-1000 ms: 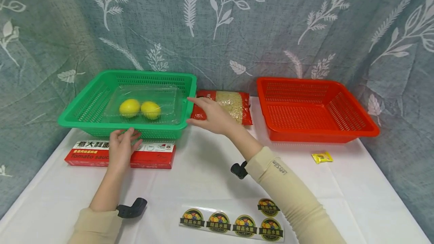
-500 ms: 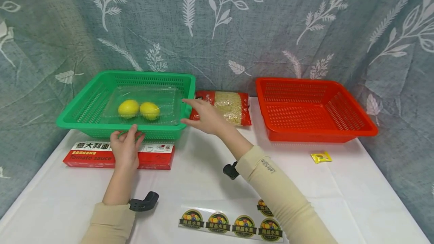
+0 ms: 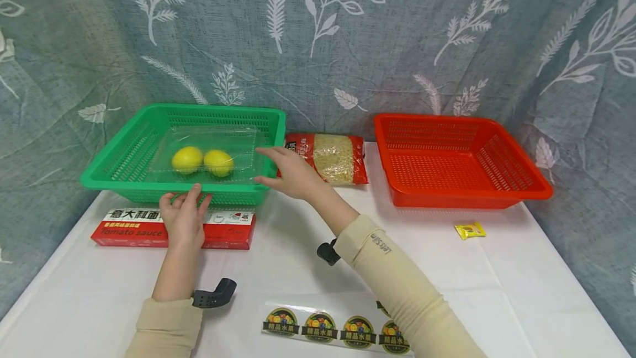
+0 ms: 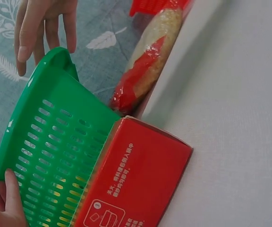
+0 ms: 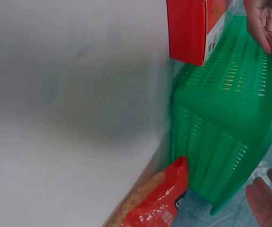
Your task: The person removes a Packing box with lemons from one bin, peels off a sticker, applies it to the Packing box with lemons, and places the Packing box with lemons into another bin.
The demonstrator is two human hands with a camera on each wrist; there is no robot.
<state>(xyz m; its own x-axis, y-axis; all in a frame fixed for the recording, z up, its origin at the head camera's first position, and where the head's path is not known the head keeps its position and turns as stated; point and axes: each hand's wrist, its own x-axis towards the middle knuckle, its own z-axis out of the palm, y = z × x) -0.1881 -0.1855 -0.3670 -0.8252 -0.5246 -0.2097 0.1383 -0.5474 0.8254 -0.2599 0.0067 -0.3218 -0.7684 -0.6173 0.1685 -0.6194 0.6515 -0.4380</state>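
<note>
I note left hand [image 3: 183, 220] at near rim of green basket [image 3: 124, 153], fingers extended, grasping nothing. Right hand [image 3: 290, 173] spread wide at basket's right corner, over clear lemon tray [image 3: 238, 145] edge. Risk, my judgement: uneven one-corner lift tilts basket, lemons [image 3: 202, 161] roll. Red sauce box [image 3: 228, 228] lies just beneath left hand, against basket wall, blocking pull toward me. Grain packet [image 3: 330, 158] crowds right hand. Red basket [image 3: 462, 162], yellow sachet [image 3: 470, 230] well right; sticker strip [image 3: 338, 327] near forearms.
</note>
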